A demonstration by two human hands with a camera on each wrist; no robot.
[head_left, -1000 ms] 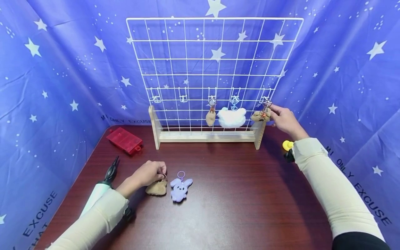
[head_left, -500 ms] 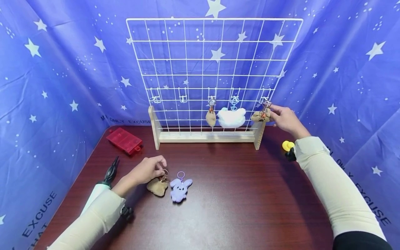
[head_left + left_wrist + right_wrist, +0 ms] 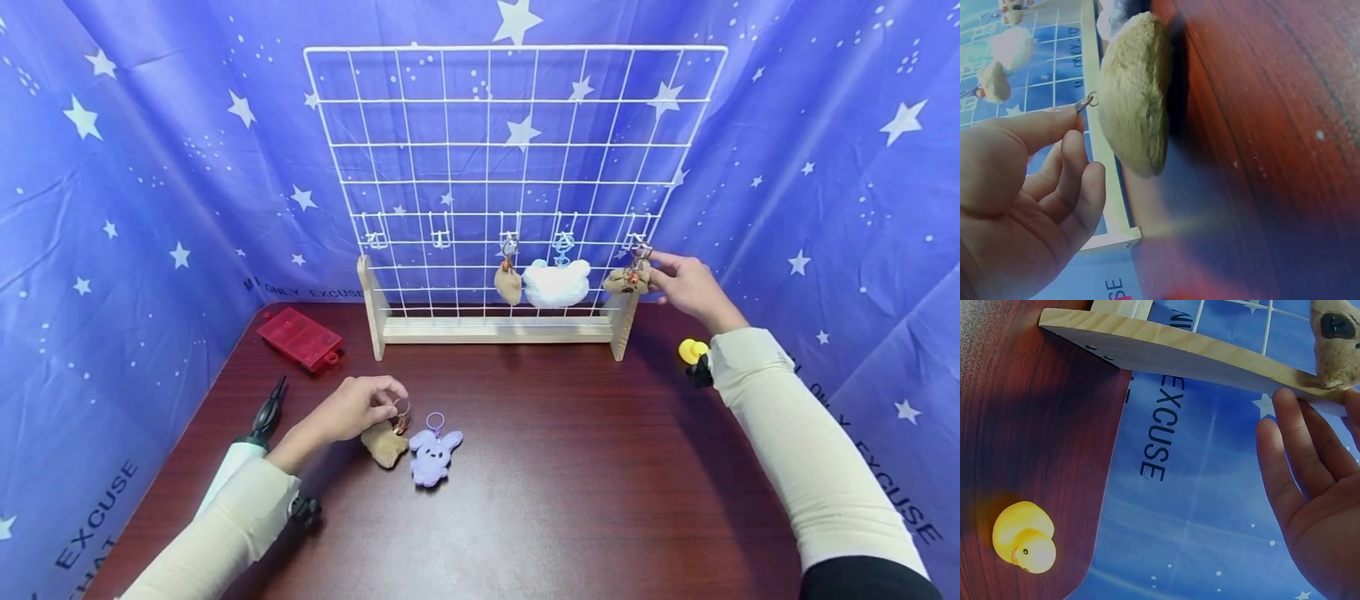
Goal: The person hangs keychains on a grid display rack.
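Note:
In the head view my left hand pinches the metal ring of a brown plush keychain low over the table's left half. The left wrist view shows thumb and finger on its clasp, with the furry body hanging beside them. A lilac bunny keychain lies just to its right, its ring pointing away from me. At the rack's right end my right hand pinches the ring of another brown plush keychain, right below the last hook. Its dark-nosed face shows at the right wrist view's edge.
A white wire grid rack on wooden feet stands at the back. A small brown plush and a white plush hang from its hooks. A red case and a hand pump lie left; a yellow rubber duck sits right.
My left hand has drawn back slightly and turned the brown plush keychain, which has shifted a little to the right, with its ring now showing. My right hand has barely moved.

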